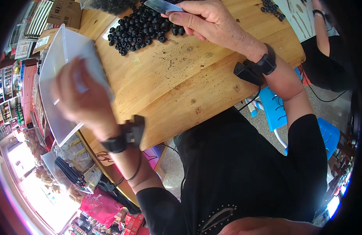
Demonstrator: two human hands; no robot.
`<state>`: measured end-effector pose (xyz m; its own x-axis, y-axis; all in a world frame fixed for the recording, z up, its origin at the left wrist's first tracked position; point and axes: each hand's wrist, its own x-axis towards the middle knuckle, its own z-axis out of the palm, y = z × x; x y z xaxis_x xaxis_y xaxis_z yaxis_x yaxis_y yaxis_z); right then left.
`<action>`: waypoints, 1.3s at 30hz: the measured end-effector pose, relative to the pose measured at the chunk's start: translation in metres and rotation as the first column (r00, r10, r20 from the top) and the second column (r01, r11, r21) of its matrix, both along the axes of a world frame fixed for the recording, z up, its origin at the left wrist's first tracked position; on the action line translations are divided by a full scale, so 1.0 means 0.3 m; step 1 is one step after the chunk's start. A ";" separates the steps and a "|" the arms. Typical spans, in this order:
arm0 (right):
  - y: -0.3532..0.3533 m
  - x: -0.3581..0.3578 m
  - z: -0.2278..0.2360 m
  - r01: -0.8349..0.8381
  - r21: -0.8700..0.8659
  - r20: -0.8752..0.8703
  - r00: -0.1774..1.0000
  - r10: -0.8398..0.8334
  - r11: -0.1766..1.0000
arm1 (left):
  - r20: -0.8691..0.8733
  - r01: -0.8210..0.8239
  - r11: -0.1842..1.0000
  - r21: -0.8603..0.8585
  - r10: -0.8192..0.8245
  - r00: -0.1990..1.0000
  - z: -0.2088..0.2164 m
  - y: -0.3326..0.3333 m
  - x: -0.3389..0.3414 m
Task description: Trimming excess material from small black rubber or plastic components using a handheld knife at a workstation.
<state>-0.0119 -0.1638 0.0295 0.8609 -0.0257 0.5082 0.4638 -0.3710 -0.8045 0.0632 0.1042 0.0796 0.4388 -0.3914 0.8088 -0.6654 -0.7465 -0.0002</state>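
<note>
My right hand (216, 24) is closed around a flat, shiny knife blade (163, 6) at the top of the view, its thumb pressed along the side; any handle is hidden in the fist. Just under the blade spreads a heap of small round black parts (139, 33), some with visible holes, on the wooden table (169, 102). Over on the left, my left hand (83, 96) is smeared by motion above a translucent plastic bin (57, 47). Whether its fingers hold anything cannot be made out.
Dark crumbs (173, 58) are scattered over the tabletop. A clear container of black parts (110, 4) stands at the far edge, near a cardboard box (65, 13). Another person's arm (322, 35) shows at the upper right. Blue stools (273, 107) stand at the right.
</note>
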 end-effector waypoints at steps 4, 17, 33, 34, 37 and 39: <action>-0.011 0.017 -0.065 0.061 0.055 -0.137 0.989 -0.053 0.997 | -0.229 0.266 0.964 0.023 -0.253 0.940 -0.172 -0.209 -0.073; 0.000 0.002 -0.012 0.079 0.026 -0.068 0.995 -0.077 0.997 | -0.442 0.181 0.983 0.044 -0.143 0.886 -0.377 -0.295 -0.006; 0.061 0.023 0.011 0.027 0.240 -0.349 0.935 0.060 0.970 | -0.017 -0.296 0.019 -0.955 -1.000 -0.008 -0.287 -0.218 0.022; 0.082 0.019 0.009 0.010 0.218 -0.316 0.947 0.060 0.976 | 0.023 -0.279 -0.013 -0.960 -0.999 -0.030 -0.287 -0.214 0.019; 0.104 0.017 -0.001 -0.015 0.167 -0.248 0.967 0.057 0.986 | 0.019 -0.287 -0.010 -0.958 -0.999 -0.027 -0.257 -0.218 -0.002; 0.116 0.017 0.016 -0.010 0.184 -0.254 0.965 0.058 0.983 | 0.027 -0.252 -0.019 -0.968 -0.999 -0.027 -0.251 -0.207 -0.007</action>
<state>-0.0069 -0.1289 0.0342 0.9637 -0.0646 0.2589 0.2420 -0.1972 -0.9500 0.0610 0.0420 0.0041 0.8691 -0.4578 0.1875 0.2059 0.6794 0.7042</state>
